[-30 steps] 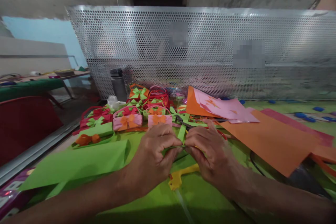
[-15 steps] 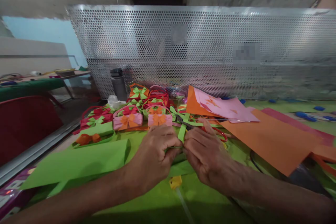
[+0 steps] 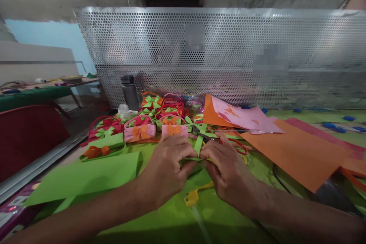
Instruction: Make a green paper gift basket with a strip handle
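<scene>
My left hand [image 3: 173,164] and my right hand [image 3: 227,167] meet over the green table cover. Both are closed, with thumbs and fingertips pinching a thin green craft-sheet piece [image 3: 191,158] between them; most of it is hidden by the fingers. Just behind the fingertips a light green strip [image 3: 199,145] crosses the dark blades of red-handled scissors [image 3: 240,146]. Below the hands lies a yellow glue gun [image 3: 191,199], partly covered, with a whitish glue stick [image 3: 201,223] trailing toward me. Left of my left hand rests a green sheet [image 3: 85,177].
Small bow-trimmed bags, such as a pink one [image 3: 140,132], stand in rows at the back left, before a grey bottle [image 3: 130,93]. Orange sheets [image 3: 297,152] and pink sheets [image 3: 248,116] lie right. A perforated metal panel [image 3: 228,84] closes off the far side.
My right hand has shifted slightly and its fingers are drawn in, uncovering more of the yellow glue gun. The green piece between the fingertips now lies flatter.
</scene>
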A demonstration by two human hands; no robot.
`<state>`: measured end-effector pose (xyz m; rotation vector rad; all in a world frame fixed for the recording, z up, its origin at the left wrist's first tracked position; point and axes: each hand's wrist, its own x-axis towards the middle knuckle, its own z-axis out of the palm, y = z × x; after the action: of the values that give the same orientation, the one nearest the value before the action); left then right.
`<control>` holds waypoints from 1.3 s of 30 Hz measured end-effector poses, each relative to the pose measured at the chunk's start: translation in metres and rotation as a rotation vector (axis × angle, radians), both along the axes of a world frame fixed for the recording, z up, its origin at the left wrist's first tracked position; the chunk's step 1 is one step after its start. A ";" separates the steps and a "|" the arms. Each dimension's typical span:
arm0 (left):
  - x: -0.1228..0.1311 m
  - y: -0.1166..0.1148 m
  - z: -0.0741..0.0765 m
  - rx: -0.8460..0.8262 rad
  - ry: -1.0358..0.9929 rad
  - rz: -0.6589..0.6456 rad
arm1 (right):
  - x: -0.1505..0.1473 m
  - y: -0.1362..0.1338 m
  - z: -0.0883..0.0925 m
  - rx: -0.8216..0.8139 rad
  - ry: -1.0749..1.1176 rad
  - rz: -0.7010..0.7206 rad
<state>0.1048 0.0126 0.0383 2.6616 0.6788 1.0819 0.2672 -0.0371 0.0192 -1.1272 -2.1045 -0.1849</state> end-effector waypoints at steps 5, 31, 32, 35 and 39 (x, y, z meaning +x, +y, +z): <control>0.002 -0.002 0.000 0.044 0.046 0.003 | 0.003 0.000 -0.003 0.003 -0.010 0.024; -0.002 0.001 0.004 0.051 0.180 -0.063 | 0.002 0.002 0.002 -0.056 0.024 -0.014; -0.001 0.000 0.004 0.054 0.185 -0.051 | 0.002 0.002 0.002 -0.058 0.030 -0.021; 0.000 -0.002 0.004 0.044 0.204 -0.022 | 0.001 0.003 0.002 -0.069 0.047 -0.033; -0.004 0.003 0.015 -0.115 0.248 0.018 | 0.003 0.004 0.007 -0.112 0.117 -0.037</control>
<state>0.1008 0.0157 0.0529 2.7176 0.7848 0.6992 0.2706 -0.0332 0.0266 -1.2136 -2.0118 -0.0182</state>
